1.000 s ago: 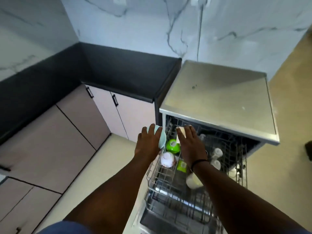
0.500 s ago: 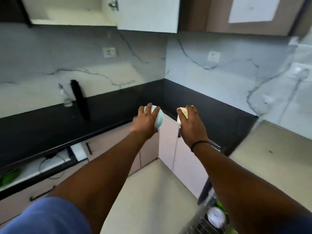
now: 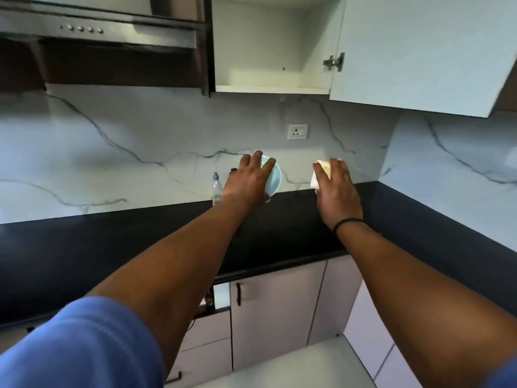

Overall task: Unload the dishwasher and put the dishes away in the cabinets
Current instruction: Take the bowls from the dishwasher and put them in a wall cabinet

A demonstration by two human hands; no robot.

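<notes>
A: Far left, up top?
B: Range hood [image 3: 100, 32], steel, row of round buttons on the front. Dark wood around it. Marble-look backsplash [image 3: 126, 141] below w/ grey veins.

A: Counter?
B: Black countertop [image 3: 84, 247], runs across & turns the corner at right. Clear bottle [image 3: 216, 187] standing at the back by the wall, just left of the left hand. Something dark behind it, mostly hidden, can't tell what.

A: Left hand?
B: Left hand [image 3: 249, 183] stretched out over the counter, fingers curled over the back of a light-blue bowl [image 3: 274, 179], gripping it. Bowl's tipped on edge, open side facing right. Blue sleeve [image 3: 84, 343] at the bottom-left corner.

A: Above that?
B: Upper cabinet [image 3: 268, 51] open, white inside, bottom shelf shows nothing on it from this angle. Its door [image 3: 419, 51] swung out to the right, hinge visible. Wall socket [image 3: 298, 131] under it.

A: Right hand?
B: Right hand [image 3: 335, 191] also out over the counter, fingers wrapped round a white cup [image 3: 317, 177] w/ a pale yellow inside, holding it from above. Black band [image 3: 348, 222] on the wrist. Both dishes are in the air, below the open cabinet, apart from each other.

A: Lower down?
B: Base cabinets [image 3: 279, 303], pale fronts, black handles; one drawer left of them slightly open.
</notes>
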